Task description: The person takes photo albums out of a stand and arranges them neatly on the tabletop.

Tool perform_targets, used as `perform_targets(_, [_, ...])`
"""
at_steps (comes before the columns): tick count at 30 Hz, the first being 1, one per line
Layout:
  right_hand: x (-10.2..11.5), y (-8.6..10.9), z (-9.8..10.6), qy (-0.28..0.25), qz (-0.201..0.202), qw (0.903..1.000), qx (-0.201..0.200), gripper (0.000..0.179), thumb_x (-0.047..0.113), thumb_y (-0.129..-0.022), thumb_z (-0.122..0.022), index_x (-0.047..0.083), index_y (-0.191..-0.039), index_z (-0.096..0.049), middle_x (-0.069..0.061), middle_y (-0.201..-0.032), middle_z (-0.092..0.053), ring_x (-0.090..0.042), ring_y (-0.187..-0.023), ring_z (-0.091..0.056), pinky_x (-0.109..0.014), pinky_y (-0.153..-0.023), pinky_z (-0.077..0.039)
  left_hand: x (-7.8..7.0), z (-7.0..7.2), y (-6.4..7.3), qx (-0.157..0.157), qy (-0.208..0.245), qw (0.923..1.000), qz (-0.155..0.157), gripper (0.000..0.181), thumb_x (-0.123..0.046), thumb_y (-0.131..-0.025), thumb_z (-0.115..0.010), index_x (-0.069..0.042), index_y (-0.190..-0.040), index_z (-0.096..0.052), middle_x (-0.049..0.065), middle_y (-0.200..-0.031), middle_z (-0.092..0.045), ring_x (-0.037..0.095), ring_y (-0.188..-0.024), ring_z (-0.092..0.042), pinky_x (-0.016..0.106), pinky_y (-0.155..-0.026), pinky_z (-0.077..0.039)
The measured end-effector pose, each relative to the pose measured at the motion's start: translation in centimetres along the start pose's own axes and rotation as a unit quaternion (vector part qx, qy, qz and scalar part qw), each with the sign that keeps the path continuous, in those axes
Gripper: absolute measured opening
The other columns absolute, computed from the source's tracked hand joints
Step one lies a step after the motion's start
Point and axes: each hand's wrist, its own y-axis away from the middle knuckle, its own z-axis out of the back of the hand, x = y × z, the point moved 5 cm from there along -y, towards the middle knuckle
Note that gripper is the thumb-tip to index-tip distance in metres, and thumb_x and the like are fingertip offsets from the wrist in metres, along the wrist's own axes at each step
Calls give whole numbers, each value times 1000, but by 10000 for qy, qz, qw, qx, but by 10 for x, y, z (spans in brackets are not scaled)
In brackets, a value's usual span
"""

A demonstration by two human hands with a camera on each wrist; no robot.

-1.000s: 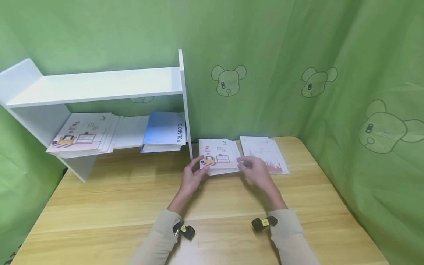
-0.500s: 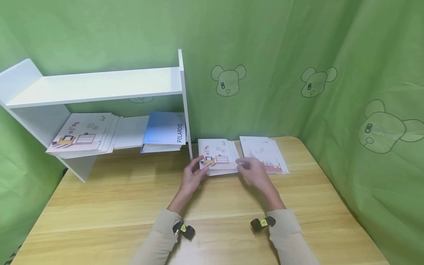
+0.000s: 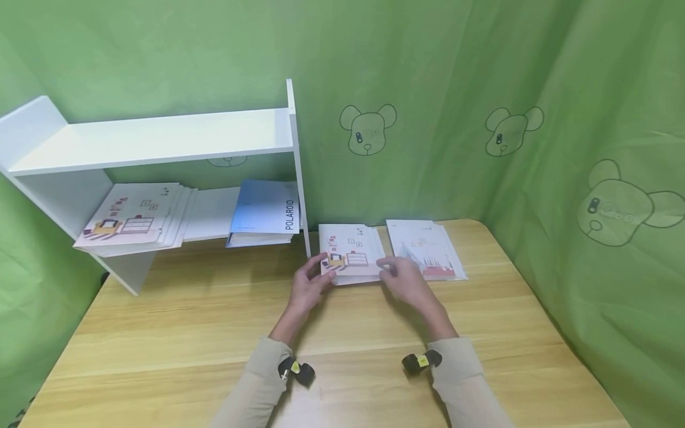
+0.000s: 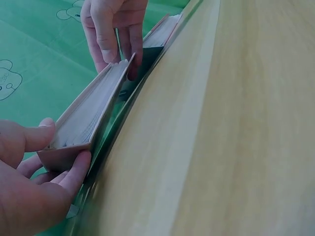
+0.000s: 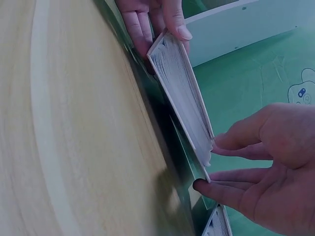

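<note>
A white photo album [image 3: 350,252] with a yellow and pink room drawing lies face up at the back of the table, held between both hands. My left hand [image 3: 307,289] grips its left end, the spine, with the thumb [image 4: 40,135] on top and fingers beneath. On the opposite side my right hand [image 3: 405,284] pinches the open edge. The right thumb [image 5: 236,140] is at the top cover and a fingertip [image 5: 201,186] is under the bottom cover. Packed page edges [image 5: 182,93] show between the covers. A second white album [image 3: 428,249] lies just right of it.
A white shelf [image 3: 176,139] stands at the left; its side panel is close to the held album. On its lower board are a stack of similar albums [image 3: 131,217] and a blue album [image 3: 264,208] marked POLAROID. A green curtain [image 3: 428,166] hangs behind the wooden table [image 3: 176,345].
My right hand has moved slightly left and toward me at the album's open edge. The held album has shifted a touch left. My left hand keeps its grip on the spine.
</note>
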Motion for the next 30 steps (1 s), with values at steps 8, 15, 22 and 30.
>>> perform_targets(8, [1, 0, -3, 186, 6, 9998, 56, 35, 5, -99, -59, -5, -132, -64, -27, -136, -61, -34, -68, -66, -52, -99, -55, 2, 1, 0, 45, -73, 10000, 4, 56, 3, -92, -71, -7, -145, -56, 27, -159, -34, 40, -124, -61, 31, -90, -61])
perform_targets(15, [3, 0, -7, 322, -10, 9993, 186, 38, 7, -99, -60, -5, -135, -61, -28, -142, -56, -45, -136, -48, -56, -117, -38, 4, 2, 0, 134, -219, 9996, 79, 58, 3, -94, -68, -11, -148, -53, 23, -161, -34, 35, -123, -63, 28, -78, -63])
perform_targets(22, [6, 0, -10, 387, 51, 9984, 408, 44, 6, -98, -62, -9, -138, -56, -31, -144, -52, -48, -138, -45, -58, -118, -35, 4, 0, 0, 126, 162, 9997, 147, 59, 8, -94, -64, -8, -149, -51, 26, -162, -31, 38, -127, -59, 28, -91, -60])
perform_targets(30, [6, 3, -13, 381, -96, 9973, 627, 48, 11, -100, -62, -8, -143, -52, -33, -151, -43, -49, -143, -37, -59, -121, -29, 5, 1, 0, 51, 306, 9994, 137, 58, 10, -93, -64, -6, -148, -53, 26, -160, -33, 38, -125, -61, 29, -92, -60])
